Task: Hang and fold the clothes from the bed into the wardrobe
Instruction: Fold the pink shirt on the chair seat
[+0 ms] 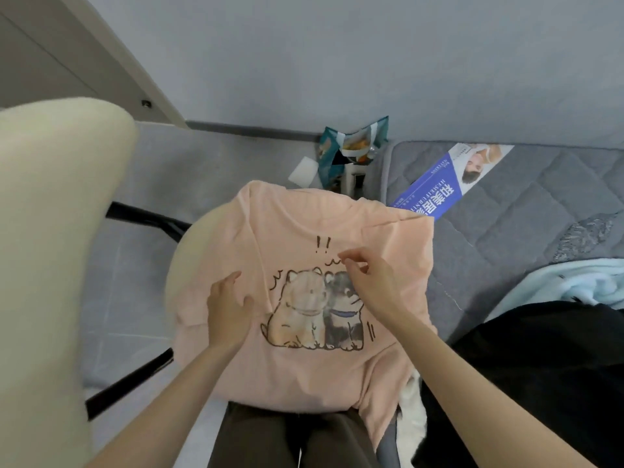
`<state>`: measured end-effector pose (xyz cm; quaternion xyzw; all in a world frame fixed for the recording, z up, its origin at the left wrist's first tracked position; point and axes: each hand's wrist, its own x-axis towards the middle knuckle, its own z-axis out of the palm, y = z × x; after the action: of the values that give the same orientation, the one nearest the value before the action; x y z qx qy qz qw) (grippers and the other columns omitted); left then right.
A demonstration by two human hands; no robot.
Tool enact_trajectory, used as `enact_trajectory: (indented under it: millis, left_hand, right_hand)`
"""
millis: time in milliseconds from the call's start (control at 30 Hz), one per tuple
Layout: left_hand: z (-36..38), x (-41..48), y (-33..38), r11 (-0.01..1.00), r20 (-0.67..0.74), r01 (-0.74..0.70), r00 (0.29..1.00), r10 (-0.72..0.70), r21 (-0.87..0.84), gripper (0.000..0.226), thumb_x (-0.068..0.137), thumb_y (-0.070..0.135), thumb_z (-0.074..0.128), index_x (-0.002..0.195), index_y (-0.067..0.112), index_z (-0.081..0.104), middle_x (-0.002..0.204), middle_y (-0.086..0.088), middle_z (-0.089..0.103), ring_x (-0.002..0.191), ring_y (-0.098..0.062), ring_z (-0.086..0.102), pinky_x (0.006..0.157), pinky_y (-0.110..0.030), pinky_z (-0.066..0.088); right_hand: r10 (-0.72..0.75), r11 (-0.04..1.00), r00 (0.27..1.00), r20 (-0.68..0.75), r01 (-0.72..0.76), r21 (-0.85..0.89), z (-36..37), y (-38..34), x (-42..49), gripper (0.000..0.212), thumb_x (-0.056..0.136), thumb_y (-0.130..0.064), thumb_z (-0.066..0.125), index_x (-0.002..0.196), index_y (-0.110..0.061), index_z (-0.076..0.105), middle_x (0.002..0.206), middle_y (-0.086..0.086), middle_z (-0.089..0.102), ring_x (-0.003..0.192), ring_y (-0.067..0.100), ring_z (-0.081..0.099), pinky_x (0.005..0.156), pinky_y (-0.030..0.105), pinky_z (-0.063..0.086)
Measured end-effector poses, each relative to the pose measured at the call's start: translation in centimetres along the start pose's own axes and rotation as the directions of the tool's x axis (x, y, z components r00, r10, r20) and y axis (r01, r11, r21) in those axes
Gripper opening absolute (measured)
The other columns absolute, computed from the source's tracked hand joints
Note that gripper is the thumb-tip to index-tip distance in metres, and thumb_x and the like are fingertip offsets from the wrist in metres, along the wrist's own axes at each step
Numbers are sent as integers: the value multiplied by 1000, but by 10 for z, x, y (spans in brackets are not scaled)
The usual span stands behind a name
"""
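A peach T-shirt with a print of two cartoon dogs lies spread over a round cream stool in front of me. My left hand rests flat on the shirt's left side, fingers straight. Over the top of the print, my right hand has its fingers bent; whether they pinch the fabric I cannot make out. The grey quilted bed is to the right, with black clothing and a light blue cloth piled on its near end.
A cream chair back fills the left side. A teal snack bag and a white pad lie on the floor by the wall. A blue printed banner lies on the bed. Something white sits under the shirt's right hem.
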<state>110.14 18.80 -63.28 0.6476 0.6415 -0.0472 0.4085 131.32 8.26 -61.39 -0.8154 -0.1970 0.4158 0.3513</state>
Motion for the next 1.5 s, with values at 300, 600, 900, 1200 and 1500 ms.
enact_trajectory:
  millis: [300,600,900,1200,1500]
  left_hand:
    - [-6,18,-52,880,-133,342,906,-401,-329,68,91,16,60,150,22,24,155,-13,16,142,-30,13,114,-42,18]
    - [-16,44,-86,703,-215,418,752,-623,-575,36,89,22,64,111,-5,56,104,-23,59,113,-41,53,101,-46,39]
    - [-27,46,-90,632,-5,592,728,-685,-500,41,99,36,41,122,5,55,119,-16,57,119,-37,47,102,-41,35]
    - [-20,27,-74,344,114,382,794,-597,-858,8,89,20,54,87,13,58,82,4,57,85,-18,56,74,-28,43]
    - [-7,37,-69,204,308,516,735,-604,-832,29,87,38,66,95,11,60,81,1,68,68,-8,63,51,-17,45]
  right_hand:
    - [32,974,936,351,50,-222,102,-51,63,28,97,-24,50,123,-19,59,124,0,59,109,19,58,98,33,44]
    - [87,926,956,280,27,-378,169,-70,94,45,87,-37,64,121,-10,55,111,2,56,111,23,53,92,32,43]
    - [101,815,964,244,60,-576,186,-96,92,38,101,-28,35,129,-6,47,124,18,52,114,36,48,100,42,39]
    - [-146,906,896,419,291,-307,190,-128,120,51,99,-16,46,144,-35,35,88,-1,57,74,12,54,65,9,44]
    - [159,788,888,432,149,-597,176,-82,98,24,89,-28,64,98,-8,56,85,2,54,87,24,53,66,29,38]
